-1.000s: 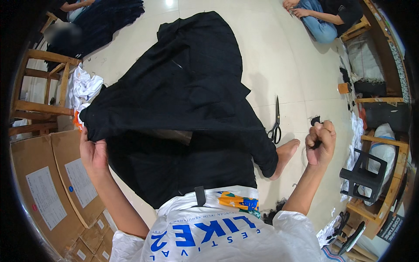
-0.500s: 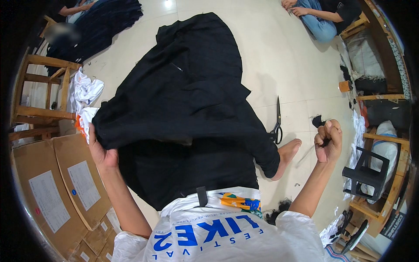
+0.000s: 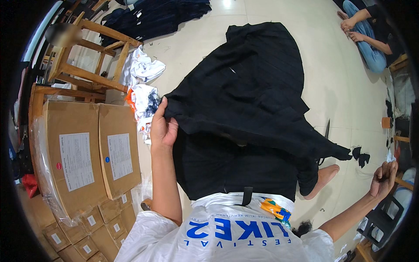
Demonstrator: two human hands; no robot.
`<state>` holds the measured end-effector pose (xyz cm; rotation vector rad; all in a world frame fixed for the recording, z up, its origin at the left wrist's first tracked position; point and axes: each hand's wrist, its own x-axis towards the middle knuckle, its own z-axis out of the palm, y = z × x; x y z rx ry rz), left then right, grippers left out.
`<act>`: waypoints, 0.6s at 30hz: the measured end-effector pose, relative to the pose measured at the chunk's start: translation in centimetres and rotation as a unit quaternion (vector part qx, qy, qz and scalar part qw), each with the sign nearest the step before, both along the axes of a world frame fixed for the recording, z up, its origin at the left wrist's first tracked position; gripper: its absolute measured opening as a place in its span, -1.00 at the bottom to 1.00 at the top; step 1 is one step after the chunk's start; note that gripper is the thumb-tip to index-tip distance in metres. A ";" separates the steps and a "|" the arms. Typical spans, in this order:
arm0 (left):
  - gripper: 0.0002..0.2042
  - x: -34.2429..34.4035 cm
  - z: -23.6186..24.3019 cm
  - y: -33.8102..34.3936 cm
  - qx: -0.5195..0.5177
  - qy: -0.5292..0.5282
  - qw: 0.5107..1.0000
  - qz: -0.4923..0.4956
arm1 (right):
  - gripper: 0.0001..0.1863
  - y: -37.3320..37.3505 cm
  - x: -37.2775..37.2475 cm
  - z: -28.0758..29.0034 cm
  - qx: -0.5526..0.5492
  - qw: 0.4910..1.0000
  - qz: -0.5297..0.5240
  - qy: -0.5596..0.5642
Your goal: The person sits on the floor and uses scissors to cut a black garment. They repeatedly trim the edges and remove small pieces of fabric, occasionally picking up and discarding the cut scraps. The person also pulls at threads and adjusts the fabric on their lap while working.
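1. So the black cloth (image 3: 244,87) is the thing being handled: it's spread out in front of the person's white shirt (image 3: 205,240), over the pale floor (image 3: 349,96), with one narrow end stretching off to the right.
2. Tip for doing this bit well, imo: hold the left corner steady and let the edge between the two sides lie flat, since a slack edge bunches and hides what you're working on. Small, gentle tugs beat one big yank on fabric like this.
3. Also watch the scissors (image 3: 328,129). They're partly covered by the cloth, near the bare foot (image 3: 323,179), so I'd have them well out of the folds before dragging anything across.
4. Left hand (image 3: 164,129): closed to a pinch, with the cloth's left corner gripped between thumb and fingers.
5. Right hand (image 3: 382,180): out to the far right, fingers partly bent, apart from the main cloth. It's small and near the bent rim of the view, so honestly I can't tell whether it's pinching a thread or nothing.
6. Dark scraps (image 3: 362,158) lie between that hand and the cloth's narrow end.
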<state>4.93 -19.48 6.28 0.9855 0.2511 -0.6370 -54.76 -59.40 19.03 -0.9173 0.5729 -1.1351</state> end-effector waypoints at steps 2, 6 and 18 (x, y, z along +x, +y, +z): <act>-0.78 -0.8 0.7 -0.3 0.084 -0.045 0.995 -0.008 | -0.91 -0.2 0.1 0.5 -0.013 1.000 0.001 0.014; -0.66 -2.5 2.6 1.2 0.119 -0.032 0.992 -0.038 | -0.89 -0.1 0.9 0.9 -0.002 0.999 -0.036 0.025; -0.84 -5.1 1.2 6.3 0.578 -0.615 0.497 -0.202 | -0.74 2.0 2.0 -1.3 -0.030 0.996 0.041 0.066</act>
